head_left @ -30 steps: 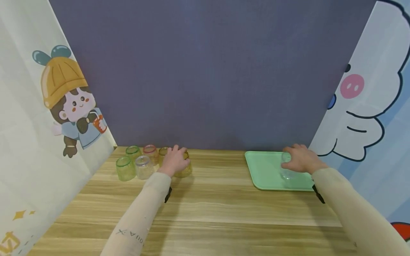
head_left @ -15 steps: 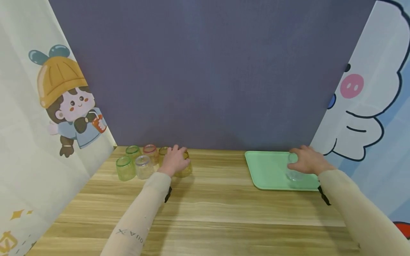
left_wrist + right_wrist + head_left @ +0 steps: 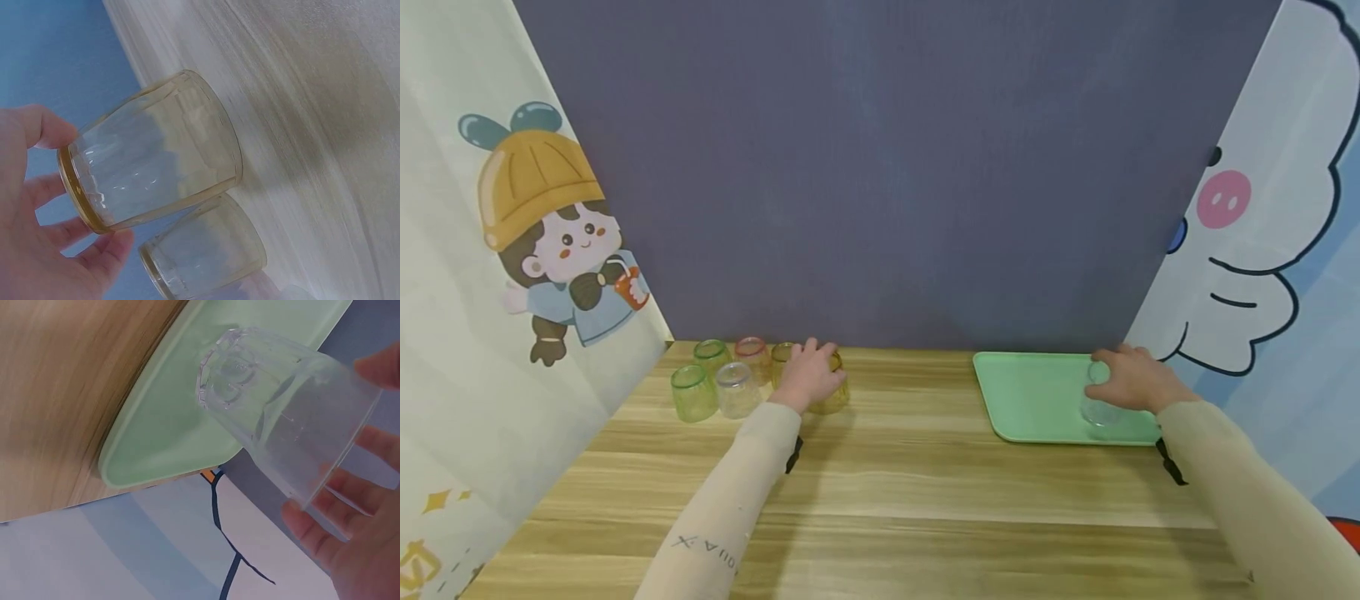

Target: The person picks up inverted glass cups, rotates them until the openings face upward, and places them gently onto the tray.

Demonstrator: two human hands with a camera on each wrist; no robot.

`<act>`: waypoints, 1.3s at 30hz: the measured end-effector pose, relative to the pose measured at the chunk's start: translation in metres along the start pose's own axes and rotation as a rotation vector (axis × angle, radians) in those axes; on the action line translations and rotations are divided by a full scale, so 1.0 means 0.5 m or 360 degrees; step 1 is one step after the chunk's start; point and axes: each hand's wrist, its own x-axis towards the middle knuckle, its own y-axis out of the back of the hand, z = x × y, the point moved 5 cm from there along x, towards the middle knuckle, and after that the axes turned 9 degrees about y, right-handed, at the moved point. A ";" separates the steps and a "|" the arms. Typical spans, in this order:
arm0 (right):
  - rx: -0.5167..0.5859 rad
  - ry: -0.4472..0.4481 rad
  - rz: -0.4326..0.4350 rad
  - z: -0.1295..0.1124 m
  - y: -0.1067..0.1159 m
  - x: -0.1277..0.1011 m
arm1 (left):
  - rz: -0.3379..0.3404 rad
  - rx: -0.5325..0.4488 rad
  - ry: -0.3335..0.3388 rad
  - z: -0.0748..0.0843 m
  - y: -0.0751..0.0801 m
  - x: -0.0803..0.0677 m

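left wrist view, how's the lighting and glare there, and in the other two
Left wrist view: small white glints near the rim of the amber glass tumbler, the wood-grain table washed greyish; right wrist view: faint glints on the clear glass tumbler; head view: soft shadows beside both cream fabric sleeves.

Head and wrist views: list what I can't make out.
Head: part of the held round amber glass tumbler, behind the left hand.
Head: right part of the green rectangular tray, behind the right hand and sleeve.
Left wrist: part of the second amber glass tumbler, past bottom edge.
Right wrist: part of tray, past top edge.
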 end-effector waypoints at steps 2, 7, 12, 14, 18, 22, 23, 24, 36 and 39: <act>0.0004 -0.0013 0.0000 0.004 0.001 -0.004 | -0.0011 0.0000 0.0002 0.000 -0.002 0.001; -0.0027 -0.0026 0.0017 0.021 -0.006 -0.010 | -0.0014 -0.0018 -0.0008 0.000 -0.004 0.002; -0.0060 -0.0034 0.0009 0.032 -0.006 -0.020 | -0.0002 -0.0017 -0.0013 -0.001 -0.003 0.002; -0.0060 -0.0049 0.0000 0.038 -0.007 -0.025 | 0.0002 -0.0014 -0.0009 -0.001 -0.003 0.001; -0.0058 -0.0076 -0.0010 0.050 -0.011 -0.031 | 0.0003 -0.0019 -0.0002 0.000 -0.003 0.000; -0.0058 -0.0081 -0.0011 0.057 -0.011 -0.037 | -0.0001 -0.0018 0.0006 -0.003 -0.005 0.002; -0.0060 -0.0082 -0.0013 0.059 -0.011 -0.039 | -0.0003 -0.0013 0.0010 -0.003 -0.006 0.003; -0.0059 -0.0083 -0.0017 0.061 -0.011 -0.040 | -0.0007 -0.0011 0.0013 -0.004 -0.007 0.004; -0.0046 -0.0216 -0.0007 0.046 -0.031 -0.107 | -0.0021 -0.0003 -0.0045 -0.025 -0.003 -0.021; -0.0048 -0.0263 -0.0009 0.042 -0.038 -0.126 | -0.0016 -0.0006 -0.0064 -0.031 -0.002 -0.028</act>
